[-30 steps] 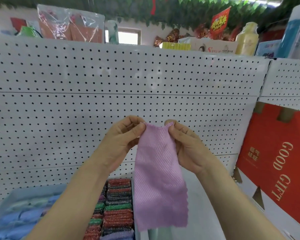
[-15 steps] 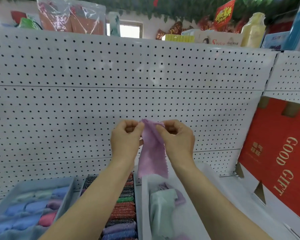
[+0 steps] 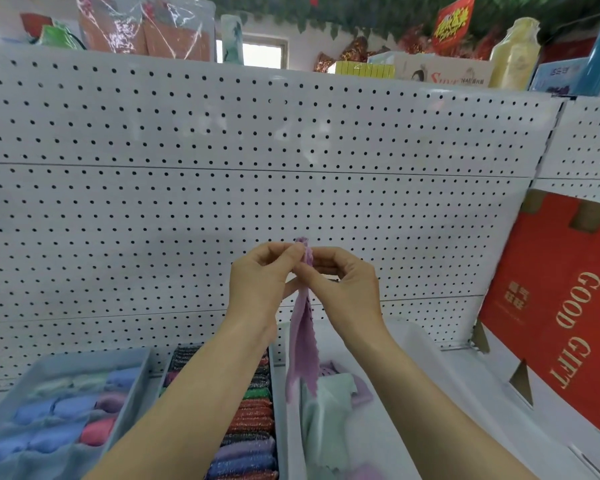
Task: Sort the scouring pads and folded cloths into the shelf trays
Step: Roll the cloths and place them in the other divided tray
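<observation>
pinching the top edge of a purple cloth (image 3: 302, 344), both hands are held up in front of the white pegboard (image 3: 291, 195).

left hand (image 3: 257, 282): thumb and curled fingers clamp the cloth's upper edge.
right hand (image 3: 343, 285): thumb and forefinger nip the same edge, just beside the left fingertips. whether the two hands touch there, cannot tell.

purple cloth: gathered narrow. a small tuft with a scalloped edge stands above the fingers. the rest hangs straight down between the forearms. its lower end is over the left part of the right tray (image 3: 395, 410); contact with what lies below cannot be judged.

three trays stand side by side on the shelf, under the arms:
- left tray (image 3: 129, 396), grey-blue, holds folded cloths (image 3: 59, 410) in rows, mostly blue, some pink, some pale green. blurred.
- middle tray (image 3: 280, 427) is packed with scouring pads (image 3: 253, 417) on edge in a tight column: red, green, dark, blue, lilac, glittery. the left forearm covers part of it.
- right tray, white, holds a loose mint cloth (image 3: 329, 410) with another purple piece beneath it; part of the tray floor is bare.

right of the trays, a red box (image 3: 551, 306) lettered "good gift" leans against the back panel. on top of the shelving stands a yellow bottle (image 3: 513, 53) among packets.
</observation>
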A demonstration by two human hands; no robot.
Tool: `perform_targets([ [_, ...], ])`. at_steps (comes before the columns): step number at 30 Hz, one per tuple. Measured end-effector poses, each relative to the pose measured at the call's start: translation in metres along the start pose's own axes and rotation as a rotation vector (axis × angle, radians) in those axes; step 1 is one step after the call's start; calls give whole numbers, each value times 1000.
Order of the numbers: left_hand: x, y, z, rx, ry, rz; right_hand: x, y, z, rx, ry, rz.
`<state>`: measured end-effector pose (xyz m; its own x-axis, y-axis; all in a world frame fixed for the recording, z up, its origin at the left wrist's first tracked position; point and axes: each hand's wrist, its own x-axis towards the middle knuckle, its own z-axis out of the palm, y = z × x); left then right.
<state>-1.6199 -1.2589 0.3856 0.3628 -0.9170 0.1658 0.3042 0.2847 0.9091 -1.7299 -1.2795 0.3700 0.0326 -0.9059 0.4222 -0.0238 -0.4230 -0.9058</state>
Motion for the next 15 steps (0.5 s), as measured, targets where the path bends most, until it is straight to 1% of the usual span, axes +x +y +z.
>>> perform_targets([
  [2, -1, 1, 0, 12, -39, -5, 1, 2, 0, -19, -3, -16],
  [4, -2, 1, -4, 16, -76, 10, 5, 4, -4, 15, 13, -29],
  [5, 1, 2, -9, 43, -75, 39, 8, 4, -8, 69, 0, -18],
  [7, 15, 2, -23, 192, -90, 88, 14, 2, -18, 230, -79, 23],
  [9, 25, 4, -32, 264, -224, 2, 20, 0, -26, 339, -183, 47],
  [11, 28, 5, -31, 205, -362, -115, 23, 0, -30, 330, -245, 49],
  [13, 26, 8, -24, 190, -378, -139, 25, 4, -32, 305, -233, 68],
  [15, 28, 9, -20, 172, -352, -119, 23, 14, -34, 314, -243, 138],
])
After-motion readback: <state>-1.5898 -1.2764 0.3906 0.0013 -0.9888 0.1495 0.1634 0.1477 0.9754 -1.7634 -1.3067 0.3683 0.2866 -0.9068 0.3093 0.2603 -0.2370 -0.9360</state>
